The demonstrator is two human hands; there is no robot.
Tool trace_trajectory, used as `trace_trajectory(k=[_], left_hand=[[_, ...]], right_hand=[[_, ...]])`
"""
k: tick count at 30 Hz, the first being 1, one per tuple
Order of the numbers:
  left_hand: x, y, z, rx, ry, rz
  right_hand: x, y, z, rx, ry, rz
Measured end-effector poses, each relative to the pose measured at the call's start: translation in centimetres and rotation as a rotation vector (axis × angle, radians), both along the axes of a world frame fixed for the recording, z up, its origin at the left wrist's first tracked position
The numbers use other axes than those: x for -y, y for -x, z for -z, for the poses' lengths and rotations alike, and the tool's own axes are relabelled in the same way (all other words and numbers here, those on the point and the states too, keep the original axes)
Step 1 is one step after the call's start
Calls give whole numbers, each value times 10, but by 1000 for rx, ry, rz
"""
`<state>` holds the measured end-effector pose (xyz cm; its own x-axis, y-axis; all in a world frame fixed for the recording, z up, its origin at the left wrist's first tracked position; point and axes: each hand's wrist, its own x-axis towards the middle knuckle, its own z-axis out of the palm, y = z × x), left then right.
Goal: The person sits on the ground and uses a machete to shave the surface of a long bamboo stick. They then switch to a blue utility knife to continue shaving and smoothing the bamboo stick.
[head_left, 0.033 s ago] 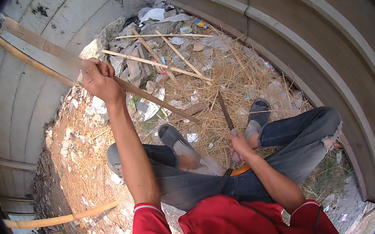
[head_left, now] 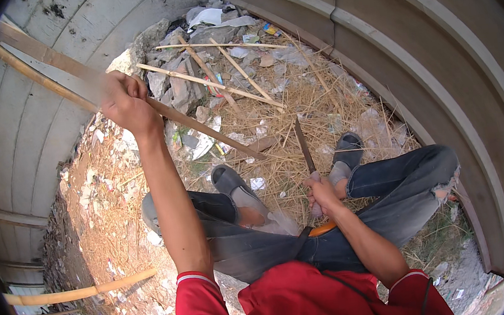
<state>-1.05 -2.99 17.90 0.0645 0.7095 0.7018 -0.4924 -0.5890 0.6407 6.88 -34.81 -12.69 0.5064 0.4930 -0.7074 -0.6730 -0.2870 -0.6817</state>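
A curved concrete wall rings straw-strewn ground. The left hand has fingers clamped mid-length on a long bamboo pole, likely stiff and light. The right hand grips a knife, blade pointing away.

Rubble, dry straw (concrete wall)
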Motion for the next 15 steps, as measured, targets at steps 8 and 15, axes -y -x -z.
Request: trace_trajectory(k=[8, 15], left_hand=[[-4, -25, -10, -14, -7, 146], [-24, -60, 82, -31, 56, 5]], right_hand=[[-23, -20, -25, 14, -84, 46], [-55, -17, -181, 281, -470, 23]])
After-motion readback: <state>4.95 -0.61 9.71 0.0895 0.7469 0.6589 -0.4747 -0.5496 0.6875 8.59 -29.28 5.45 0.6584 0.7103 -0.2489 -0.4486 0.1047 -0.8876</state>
